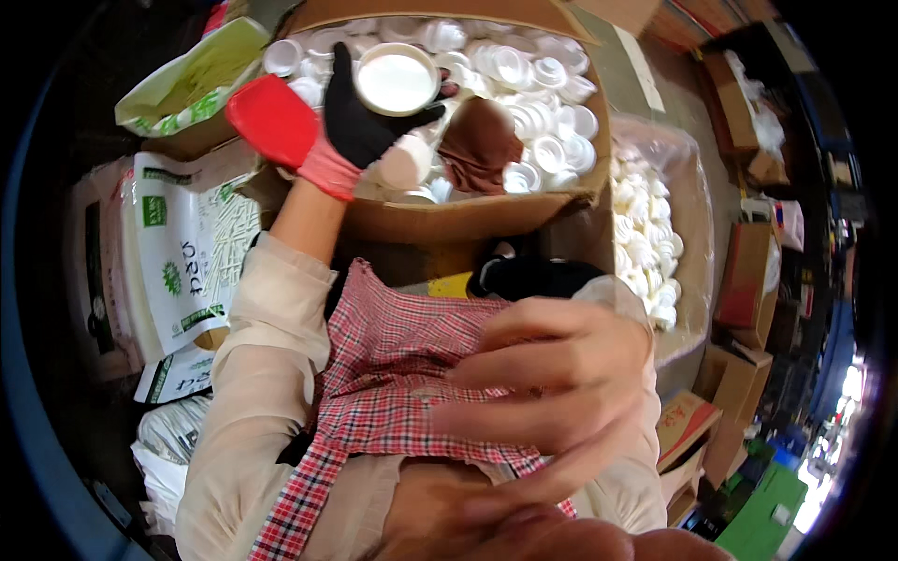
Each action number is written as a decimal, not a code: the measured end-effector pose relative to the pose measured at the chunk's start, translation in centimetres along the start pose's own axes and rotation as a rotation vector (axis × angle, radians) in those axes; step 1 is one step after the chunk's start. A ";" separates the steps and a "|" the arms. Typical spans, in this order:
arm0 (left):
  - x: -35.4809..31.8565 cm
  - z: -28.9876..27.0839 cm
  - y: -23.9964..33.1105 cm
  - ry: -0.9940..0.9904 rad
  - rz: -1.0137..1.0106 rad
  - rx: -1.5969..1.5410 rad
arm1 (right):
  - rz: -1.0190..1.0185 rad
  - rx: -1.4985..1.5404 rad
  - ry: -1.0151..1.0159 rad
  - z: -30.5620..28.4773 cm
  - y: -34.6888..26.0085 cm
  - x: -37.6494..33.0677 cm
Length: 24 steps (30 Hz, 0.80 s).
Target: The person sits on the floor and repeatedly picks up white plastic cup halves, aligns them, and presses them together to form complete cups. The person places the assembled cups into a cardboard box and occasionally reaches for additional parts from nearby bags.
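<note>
My left hand (360,122), in a black glove with a pink cuff, is closed around a round white plastic cap (398,80). A smooth red rounded piece (273,120) sticks out beside that wrist; I cannot make out what it is. Under this hand stands a cardboard box (458,217) full of white round plastic caps (547,117). On the caps lies a crumpled brown cloth or glove (477,150). Bare and blurred, my right hand (552,374) is raised close in front of my chest, fingers stretched and apart, with nothing visible in it.
Right of the box, a plastic-lined carton (687,234) holds many small white pieces. To the left are a printed white sack with thin white sticks (234,229) and an open green-and-white bag (196,84). More cartons (744,280) and a green crate (762,505) stand farther right.
</note>
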<state>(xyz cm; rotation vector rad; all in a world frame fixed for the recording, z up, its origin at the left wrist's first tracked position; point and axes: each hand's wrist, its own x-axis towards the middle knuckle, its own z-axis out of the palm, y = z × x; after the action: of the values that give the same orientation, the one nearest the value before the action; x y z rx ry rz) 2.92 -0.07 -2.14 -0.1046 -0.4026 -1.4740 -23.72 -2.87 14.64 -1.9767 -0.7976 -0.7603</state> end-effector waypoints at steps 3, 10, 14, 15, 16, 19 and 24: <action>1.1 0.0 -0.8 0.033 -0.044 0.106 | 0.572 -0.302 0.057 -3.7 2.1 -2.0; 1.5 1.6 -1.0 0.145 -0.009 0.136 | 1.363 -0.967 -0.171 -7.8 19.8 -23.6; 1.1 2.1 -1.0 0.157 0.036 0.275 | 1.460 -0.889 -0.167 -6.9 21.0 -23.1; 1.2 2.0 -1.0 0.240 0.075 0.500 | 1.433 -0.949 -0.216 -7.1 20.9 -22.6; 1.2 1.9 -1.1 0.319 0.113 0.724 | 1.406 -1.009 -0.265 -7.3 20.7 -22.2; 1.2 1.5 -1.2 0.301 0.184 1.103 | 0.980 -1.146 -0.199 -7.9 18.1 -18.3; 1.5 1.3 -3.3 0.314 0.281 1.396 | 0.696 -0.622 0.117 -6.4 14.1 -12.0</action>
<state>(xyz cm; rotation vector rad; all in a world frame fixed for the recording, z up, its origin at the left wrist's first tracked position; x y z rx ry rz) -0.52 -1.42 -1.02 1.1152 -1.0144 -0.6640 -21.65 -17.48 1.82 -2.4943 0.2587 -0.7265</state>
